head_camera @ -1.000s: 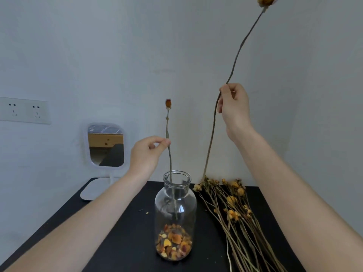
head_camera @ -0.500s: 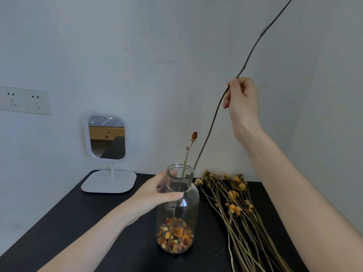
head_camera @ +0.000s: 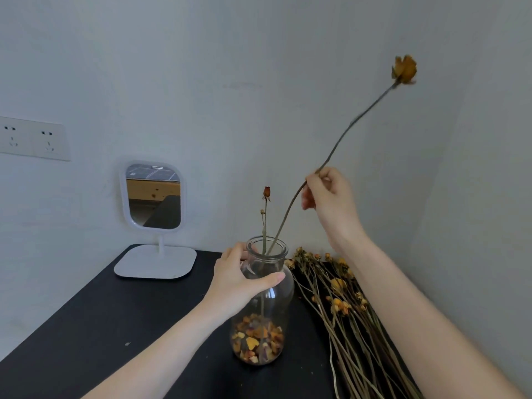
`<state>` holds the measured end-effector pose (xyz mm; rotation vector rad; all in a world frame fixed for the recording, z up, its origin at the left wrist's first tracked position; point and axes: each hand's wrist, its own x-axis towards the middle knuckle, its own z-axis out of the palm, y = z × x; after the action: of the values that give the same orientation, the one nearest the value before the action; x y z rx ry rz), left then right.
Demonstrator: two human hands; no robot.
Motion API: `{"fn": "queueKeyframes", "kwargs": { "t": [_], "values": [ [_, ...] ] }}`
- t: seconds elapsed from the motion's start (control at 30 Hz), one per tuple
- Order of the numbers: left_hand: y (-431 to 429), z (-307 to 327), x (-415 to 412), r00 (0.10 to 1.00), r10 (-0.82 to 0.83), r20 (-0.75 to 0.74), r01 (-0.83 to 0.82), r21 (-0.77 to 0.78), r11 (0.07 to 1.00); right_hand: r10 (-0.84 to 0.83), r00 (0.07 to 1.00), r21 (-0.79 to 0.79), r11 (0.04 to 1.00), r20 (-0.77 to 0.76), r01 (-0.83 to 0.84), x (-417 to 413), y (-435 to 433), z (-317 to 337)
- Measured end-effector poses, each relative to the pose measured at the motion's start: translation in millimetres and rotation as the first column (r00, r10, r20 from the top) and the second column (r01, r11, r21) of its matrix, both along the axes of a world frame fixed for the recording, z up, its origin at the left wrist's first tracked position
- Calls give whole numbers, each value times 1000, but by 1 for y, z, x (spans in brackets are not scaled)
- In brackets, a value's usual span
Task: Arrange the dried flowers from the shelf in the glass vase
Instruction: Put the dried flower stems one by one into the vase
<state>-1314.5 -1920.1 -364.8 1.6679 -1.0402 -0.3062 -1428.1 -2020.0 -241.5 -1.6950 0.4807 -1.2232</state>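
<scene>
Clasping glass vase [head_camera: 277,308], left hand [head_camera: 236,280], raised right hand [head_camera: 331,200] pinching long flower stem [head_camera: 344,134]

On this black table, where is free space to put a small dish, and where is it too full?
The widest bare patch of the table lies left of the glass vase and in front of the mirror base. A narrow strip runs between the vase and the loose dried flowers. The right side is crowded with stems up to the wall.
</scene>
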Motion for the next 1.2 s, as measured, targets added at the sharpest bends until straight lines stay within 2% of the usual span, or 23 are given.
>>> {"fn": "queueKeyframes", "kwargs": {
  "t": [0.17,0.23,0.5,0.67,0.93,1.2],
  "values": [
    [-4,-3,-5,999,46,0,-46,-11,999,139,967,59,990,-214,-129,-8,6,-28],
    [-5,-5,-5,999,53,2,-53,-8,999,157,955,76,987,-250,-143,-10,6,-31],
    [-6,-9,-4,998,63,3,-63,3,998,93,972,49,995,-215,-84,-10,4,-33],
    [-6,-7,-5,998,66,10,-66,25,997,18,993,68,998,-115,-10,-12,1,-33],
    [-4,-5,-8,998,69,3,-69,30,997,-27,990,20,999,-136,30,-15,-6,-40],
    [-6,-7,-21,987,163,5,-162,-67,984,50,984,152,988,-170,-24,-18,-14,-42]
  ]
}}
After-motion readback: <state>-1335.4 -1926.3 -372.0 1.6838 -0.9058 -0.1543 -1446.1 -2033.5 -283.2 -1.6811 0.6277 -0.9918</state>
